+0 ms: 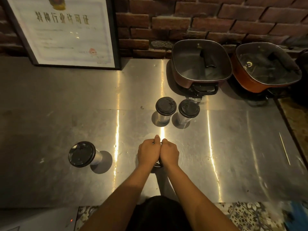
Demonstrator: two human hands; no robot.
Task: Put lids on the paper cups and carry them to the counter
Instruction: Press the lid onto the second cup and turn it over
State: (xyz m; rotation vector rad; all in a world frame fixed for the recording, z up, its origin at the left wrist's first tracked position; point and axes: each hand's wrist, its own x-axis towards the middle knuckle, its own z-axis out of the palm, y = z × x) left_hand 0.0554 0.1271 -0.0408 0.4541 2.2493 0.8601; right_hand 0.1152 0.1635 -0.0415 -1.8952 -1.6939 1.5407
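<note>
Brushed steel counter [66, 100], streaked with warm glare — dim light overall. Behind counter: dark red brick wall [183, 17]. Leaning on wall, counter's far left: framed certificate [66, 30]. Below counter's near edge — patterned floor tiles [246, 215].

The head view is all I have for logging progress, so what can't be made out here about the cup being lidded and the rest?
- Fourth cup: hidden in the head view under the left hand and right hand; only a sliver of its black lid shows, so its seating is unknown.
- The three lidded cups: contents hidden by lids.
- Framed certificate: top cut off by the frame edge, small print blurred.
</note>
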